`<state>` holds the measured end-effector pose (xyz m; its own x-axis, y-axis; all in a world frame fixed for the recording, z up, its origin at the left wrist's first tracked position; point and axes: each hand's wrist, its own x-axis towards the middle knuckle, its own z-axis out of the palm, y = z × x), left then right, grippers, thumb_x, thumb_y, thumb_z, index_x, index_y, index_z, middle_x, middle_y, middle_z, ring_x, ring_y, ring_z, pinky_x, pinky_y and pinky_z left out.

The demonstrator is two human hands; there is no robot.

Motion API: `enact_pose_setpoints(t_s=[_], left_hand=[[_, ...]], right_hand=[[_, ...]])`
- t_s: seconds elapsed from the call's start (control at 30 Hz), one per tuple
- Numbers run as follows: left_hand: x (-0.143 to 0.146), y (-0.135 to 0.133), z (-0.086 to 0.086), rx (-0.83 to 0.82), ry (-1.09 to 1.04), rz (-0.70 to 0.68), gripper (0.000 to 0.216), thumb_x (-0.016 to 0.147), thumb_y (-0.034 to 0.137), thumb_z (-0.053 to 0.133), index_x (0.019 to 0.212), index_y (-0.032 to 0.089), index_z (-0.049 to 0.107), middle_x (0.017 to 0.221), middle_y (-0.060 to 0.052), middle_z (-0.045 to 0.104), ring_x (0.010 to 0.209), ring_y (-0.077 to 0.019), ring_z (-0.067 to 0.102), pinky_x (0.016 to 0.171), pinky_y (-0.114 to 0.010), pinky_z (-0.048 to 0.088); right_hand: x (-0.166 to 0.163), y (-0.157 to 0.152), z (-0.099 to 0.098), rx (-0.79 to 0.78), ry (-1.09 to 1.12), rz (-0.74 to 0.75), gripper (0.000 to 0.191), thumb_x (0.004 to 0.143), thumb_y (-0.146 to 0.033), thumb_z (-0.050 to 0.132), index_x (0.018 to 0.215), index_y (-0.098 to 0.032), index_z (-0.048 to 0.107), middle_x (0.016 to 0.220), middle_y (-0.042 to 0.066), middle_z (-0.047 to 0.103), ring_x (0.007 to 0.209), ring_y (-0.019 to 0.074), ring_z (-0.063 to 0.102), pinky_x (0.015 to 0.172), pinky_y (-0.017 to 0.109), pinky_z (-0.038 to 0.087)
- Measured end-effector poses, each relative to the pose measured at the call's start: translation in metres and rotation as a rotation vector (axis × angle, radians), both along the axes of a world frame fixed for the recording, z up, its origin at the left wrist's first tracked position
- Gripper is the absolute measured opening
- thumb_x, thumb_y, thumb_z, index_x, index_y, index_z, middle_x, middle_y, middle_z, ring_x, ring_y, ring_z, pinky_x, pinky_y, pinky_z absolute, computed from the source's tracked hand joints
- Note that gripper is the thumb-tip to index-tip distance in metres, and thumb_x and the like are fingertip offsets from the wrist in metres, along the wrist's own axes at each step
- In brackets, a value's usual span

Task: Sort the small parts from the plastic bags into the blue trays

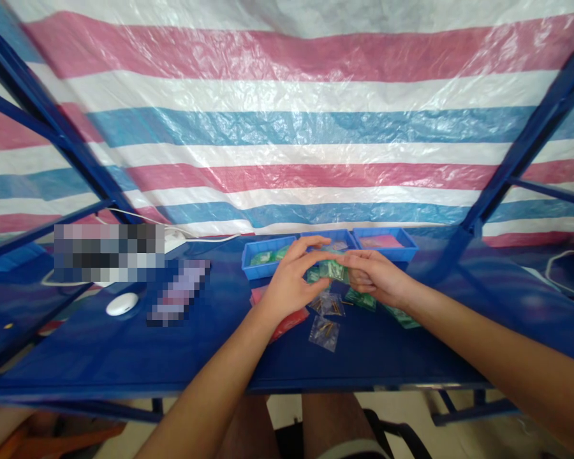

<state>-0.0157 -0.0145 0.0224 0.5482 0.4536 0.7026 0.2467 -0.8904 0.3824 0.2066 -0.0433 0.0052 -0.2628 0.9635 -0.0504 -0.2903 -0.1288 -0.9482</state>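
Over the middle of a blue table [124,357], my left hand [291,277] and my right hand [375,277] meet and pinch a small green plastic packet [333,270] between their fingertips. Both hands have fingers closed on it. Below them lie small clear bags [324,332] holding thin brass-coloured parts, more green packets [361,299] and a red packet [287,324] partly hidden under my left wrist.
Three blue trays stand behind the hands: the left tray [263,255] holds green packets, the right tray [387,245] holds something pink. A white oval object [122,304] lies at the left. A striped tarpaulin [287,127] and blue frame bars [52,134] enclose the table.
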Motion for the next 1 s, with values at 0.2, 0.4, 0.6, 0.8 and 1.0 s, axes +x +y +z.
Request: enact_pose_setpoints(t_s=[0.2,0.4,0.6,0.8,1.0], left_hand=[[-0.001,0.004,0.0,0.044,-0.083,0.011,0.015,0.093,0.021,0.074,0.108,0.023,0.077,0.114,-0.008,0.077,0.115,-0.0246,0.068,0.108,-0.045,0.052],[-0.004,0.008,-0.004,-0.171,-0.275,0.307,0.034,0.096,0.038,0.073,0.125,0.023,0.065,0.09,-0.001,0.071,0.08,-0.0162,0.067,0.075,-0.028,0.054],[-0.04,0.028,0.001,-0.134,-0.207,0.587,0.042,0.099,0.04,0.064,0.137,0.022,0.056,0.084,0.0,0.067,0.072,-0.0168,0.064,0.072,-0.028,0.05],[-0.071,0.047,0.0,-0.069,0.096,0.741,0.028,0.103,0.032,0.051,0.123,0.02,0.065,0.113,-0.011,0.075,0.103,-0.0281,0.069,0.094,-0.039,0.051],[-0.077,0.053,-0.01,-0.152,0.336,0.95,0.03,0.103,0.029,0.044,0.114,0.024,0.072,0.123,-0.013,0.071,0.123,-0.0401,0.058,0.099,-0.059,0.048]], right_hand=[[-0.001,-0.002,0.006,-0.027,0.021,0.021,0.037,0.087,-0.046,0.081,0.078,-0.022,0.055,0.046,-0.012,0.031,0.041,0.0055,0.014,0.037,0.021,0.01],[0.0,0.002,0.001,0.018,0.035,-0.007,0.033,0.089,-0.05,0.078,0.1,-0.02,0.068,0.052,-0.011,0.037,0.043,0.0066,0.02,0.039,0.021,0.016],[0.0,0.004,-0.002,0.078,-0.012,-0.017,0.036,0.089,-0.049,0.079,0.107,-0.019,0.071,0.054,-0.011,0.039,0.044,0.0074,0.025,0.041,0.022,0.02],[0.0,0.004,-0.005,0.251,-0.195,-0.023,0.036,0.092,-0.055,0.074,0.106,-0.022,0.07,0.056,-0.008,0.046,0.046,0.0096,0.034,0.046,0.025,0.032],[0.0,-0.002,-0.006,0.754,-0.725,-0.039,0.027,0.097,-0.047,0.07,0.111,-0.024,0.075,0.091,0.006,0.073,0.08,0.0216,0.066,0.075,0.036,0.054]])
